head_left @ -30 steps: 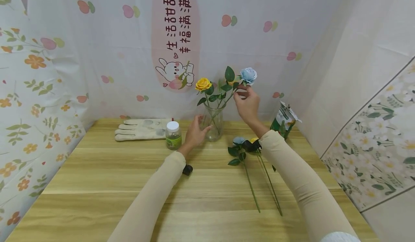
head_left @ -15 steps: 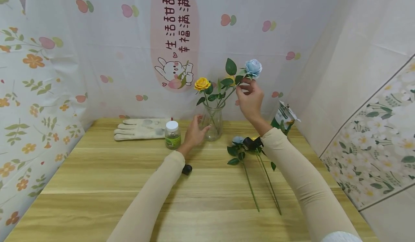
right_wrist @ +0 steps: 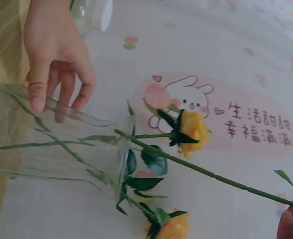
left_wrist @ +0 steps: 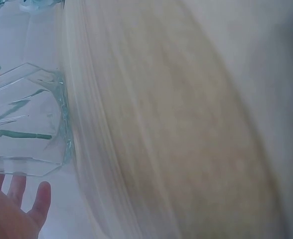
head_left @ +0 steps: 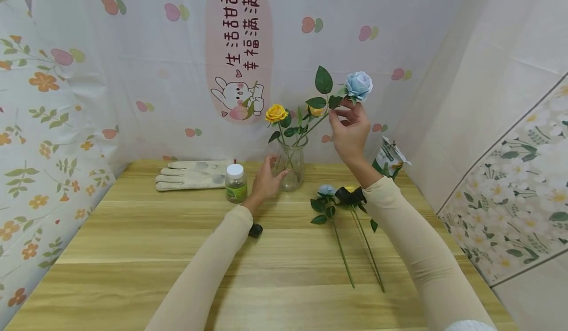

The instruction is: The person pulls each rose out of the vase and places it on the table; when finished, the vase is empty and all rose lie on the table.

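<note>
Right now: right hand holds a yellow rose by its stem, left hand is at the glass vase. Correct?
Colour's wrong: the head view shows the rose in the right hand is light blue. It is held by its stem, and the left hand is at the glass vase.

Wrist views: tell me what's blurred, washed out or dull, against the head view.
Left wrist: pale and hazy, the tabletop blurred, glints on the glass vase; right wrist: muted greyish light, yellow roses still readable; head: evenly lit, the held blue rose clear.
</note>
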A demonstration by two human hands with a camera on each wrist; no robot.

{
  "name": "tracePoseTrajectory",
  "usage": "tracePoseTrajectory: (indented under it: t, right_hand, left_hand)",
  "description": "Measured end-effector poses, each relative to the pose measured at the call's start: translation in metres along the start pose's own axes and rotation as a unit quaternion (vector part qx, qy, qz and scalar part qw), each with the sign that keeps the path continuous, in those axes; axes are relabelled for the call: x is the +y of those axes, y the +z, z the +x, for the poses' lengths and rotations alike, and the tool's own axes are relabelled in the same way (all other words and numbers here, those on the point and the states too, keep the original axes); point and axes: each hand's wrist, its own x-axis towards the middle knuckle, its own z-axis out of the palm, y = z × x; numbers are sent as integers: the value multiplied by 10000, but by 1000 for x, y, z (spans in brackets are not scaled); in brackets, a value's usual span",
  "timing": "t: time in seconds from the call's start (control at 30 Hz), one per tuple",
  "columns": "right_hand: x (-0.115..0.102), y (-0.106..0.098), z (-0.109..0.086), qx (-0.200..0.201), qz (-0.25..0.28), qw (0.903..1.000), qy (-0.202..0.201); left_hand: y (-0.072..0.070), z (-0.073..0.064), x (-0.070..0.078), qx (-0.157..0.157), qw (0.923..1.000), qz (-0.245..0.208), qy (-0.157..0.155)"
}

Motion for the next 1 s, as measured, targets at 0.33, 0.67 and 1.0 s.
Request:
tracePoseTrajectory:
  t: [0.33,0.67,1.0]
  right_hand:
    - [-19,-12,0,338,597,9976,32]
    - [-33,-20,-12,312,1050,9938,-172]
    - [-36,-27,-32,-256,1017,9945,34]
  left_hand:
    - [2,-2,-2,204,9993,-113,279]
    - [0,-1,-3,144,9996,-75,223]
    - [0,0,-4,96,9995,-132,264]
